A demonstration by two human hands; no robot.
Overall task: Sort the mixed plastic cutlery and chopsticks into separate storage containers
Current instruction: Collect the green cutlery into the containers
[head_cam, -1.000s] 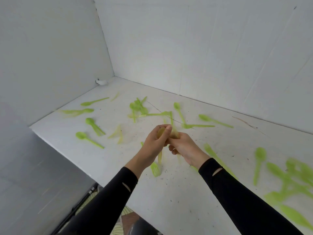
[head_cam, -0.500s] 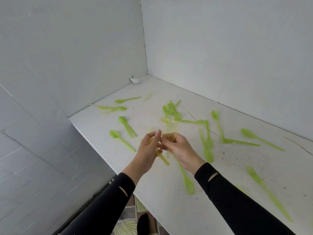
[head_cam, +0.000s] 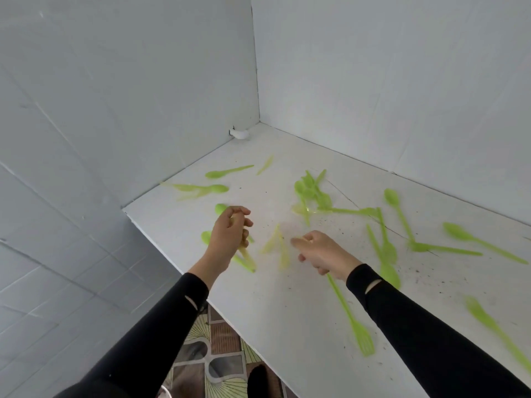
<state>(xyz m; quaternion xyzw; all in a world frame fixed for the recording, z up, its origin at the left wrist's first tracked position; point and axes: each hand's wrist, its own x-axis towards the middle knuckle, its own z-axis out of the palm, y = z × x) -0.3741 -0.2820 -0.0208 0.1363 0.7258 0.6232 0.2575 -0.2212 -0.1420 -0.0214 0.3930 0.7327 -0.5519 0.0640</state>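
Head view: both hands (head_cam: 230, 237) (head_cam: 324, 255) apart, fingers (head_cam: 242, 222) curled.

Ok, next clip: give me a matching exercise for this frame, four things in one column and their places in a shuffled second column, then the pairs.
Things:
1. green fork
2. white object
3. left hand
4. patterned floor

Places:
A. in the far corner of the table, against the wall
B. below the table's near edge
C. handle in the right hand, tines toward the camera
D. over the spoons near the table's left edge

Pairs: 1-C, 2-A, 3-D, 4-B
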